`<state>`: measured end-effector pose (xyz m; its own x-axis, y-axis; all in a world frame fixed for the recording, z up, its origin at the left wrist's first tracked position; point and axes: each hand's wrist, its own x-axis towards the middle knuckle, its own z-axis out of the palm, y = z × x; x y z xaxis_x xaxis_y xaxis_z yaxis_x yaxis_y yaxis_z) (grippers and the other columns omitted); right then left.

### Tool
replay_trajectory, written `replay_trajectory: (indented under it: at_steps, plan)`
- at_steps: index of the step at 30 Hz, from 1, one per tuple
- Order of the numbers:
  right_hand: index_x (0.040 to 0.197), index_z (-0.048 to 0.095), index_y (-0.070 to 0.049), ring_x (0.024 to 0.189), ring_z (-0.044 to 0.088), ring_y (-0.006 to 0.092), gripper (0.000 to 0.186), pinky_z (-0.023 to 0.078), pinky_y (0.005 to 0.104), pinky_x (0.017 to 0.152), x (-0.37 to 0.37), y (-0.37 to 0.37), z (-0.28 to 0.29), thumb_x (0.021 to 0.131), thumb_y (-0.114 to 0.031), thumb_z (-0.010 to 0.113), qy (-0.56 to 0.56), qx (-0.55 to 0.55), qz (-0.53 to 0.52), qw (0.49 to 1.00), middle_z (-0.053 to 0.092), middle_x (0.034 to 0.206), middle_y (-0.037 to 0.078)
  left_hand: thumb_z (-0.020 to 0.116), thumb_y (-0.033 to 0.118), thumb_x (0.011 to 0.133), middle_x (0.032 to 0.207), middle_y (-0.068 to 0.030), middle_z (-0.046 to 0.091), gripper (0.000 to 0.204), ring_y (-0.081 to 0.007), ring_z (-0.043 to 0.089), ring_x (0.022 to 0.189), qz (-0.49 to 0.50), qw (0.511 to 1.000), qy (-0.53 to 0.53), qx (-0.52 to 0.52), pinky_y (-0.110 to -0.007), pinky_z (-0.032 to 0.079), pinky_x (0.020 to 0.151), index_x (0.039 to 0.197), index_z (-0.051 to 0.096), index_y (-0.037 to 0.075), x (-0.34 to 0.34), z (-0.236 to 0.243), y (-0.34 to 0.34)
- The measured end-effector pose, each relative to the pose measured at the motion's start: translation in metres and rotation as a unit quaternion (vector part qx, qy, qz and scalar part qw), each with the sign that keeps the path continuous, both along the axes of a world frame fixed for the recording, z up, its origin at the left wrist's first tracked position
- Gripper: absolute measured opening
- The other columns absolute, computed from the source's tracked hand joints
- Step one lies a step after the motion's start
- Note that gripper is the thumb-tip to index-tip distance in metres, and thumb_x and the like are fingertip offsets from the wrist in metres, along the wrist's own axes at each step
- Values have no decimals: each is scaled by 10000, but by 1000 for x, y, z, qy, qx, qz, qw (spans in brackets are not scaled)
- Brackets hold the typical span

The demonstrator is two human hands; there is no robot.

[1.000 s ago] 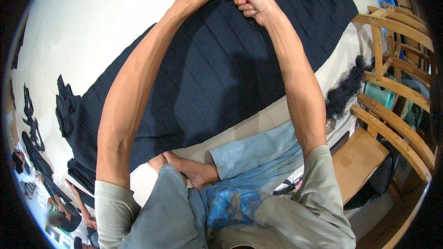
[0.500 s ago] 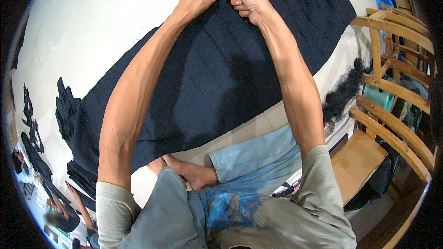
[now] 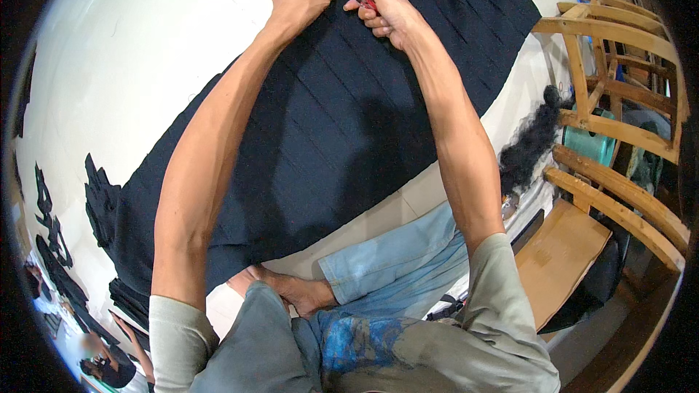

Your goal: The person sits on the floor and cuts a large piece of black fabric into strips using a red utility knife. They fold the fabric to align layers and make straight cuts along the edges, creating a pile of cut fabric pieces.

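Near the top of the head view, my left hand [image 3: 298, 1] pinches at the upper edge of a long black cloth [image 3: 349, 116]; what lies between its fingertips is too small to make out. Beside it, my right hand [image 3: 393, 22] grips a small red-and-black hand tool [image 3: 368, 4], like snips, its dark tip pointing at my left fingertips. The cloth lies spread diagonally on pale floor tiles [image 3: 145, 51], with narrow parallel lines across it, beneath my forearms and in front of my bent legs and bare feet.
Wooden chair frames [image 3: 604, 29] stand at the right, with a cardboard sheet [image 3: 561, 262], a teal container [image 3: 590, 138] and dark fluffy scraps [image 3: 531, 138]. Black fabric pieces [image 3: 102, 196] lie at left. Another person [image 3: 109, 364] is at the lower left, an arm reaching toward fabric.
The whole view has shifted slightly, with both hands now a little lower and further left in the picture. They still meet at the cloth's edge, the right one holding the tool.
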<state>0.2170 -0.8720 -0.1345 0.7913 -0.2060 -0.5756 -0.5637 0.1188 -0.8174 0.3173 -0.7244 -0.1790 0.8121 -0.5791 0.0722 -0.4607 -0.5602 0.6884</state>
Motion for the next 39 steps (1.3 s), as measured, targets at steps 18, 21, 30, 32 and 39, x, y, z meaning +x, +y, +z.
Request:
replay_trajectory:
  at_steps: [18,21,30,32,39]
  plan:
    - [796,603,-99,430,236,18,341,159,216,395,21,3,-3,984,-375,539,31,-68,31,997,386,526,-102,691,317,837,774,-102,733,266,-242,685,775,13,1000,1,-14,-440,331,891,954,775,93,-3,-1,3]
    - [741,591,-113,441,242,32,350,164,231,411,18,5,-3,981,-364,549,32,-65,13,997,392,522,-100,689,311,842,777,-104,733,257,-243,682,773,11,1000,14,-17,-446,324,902,949,776,93,-4,1,2]
    - [713,599,-101,433,293,44,358,193,247,413,18,13,-1,960,-355,547,12,-127,3,992,414,509,-80,678,280,843,780,-110,727,244,-249,672,780,25,999,42,-22,-449,309,944,908,768,63,-5,5,2]
    - [676,562,-117,429,293,43,364,195,250,406,18,14,-2,954,-351,560,17,-127,-18,992,419,513,-79,683,278,843,769,-107,724,247,-243,665,764,26,998,37,-42,-447,307,946,907,766,55,-6,6,2]
    - [752,585,-89,409,259,25,340,168,228,391,12,5,6,968,-349,548,31,12,-31,999,380,515,-92,686,279,854,785,-90,731,244,-218,665,764,28,996,80,-13,-427,294,950,911,765,55,-8,15,2]
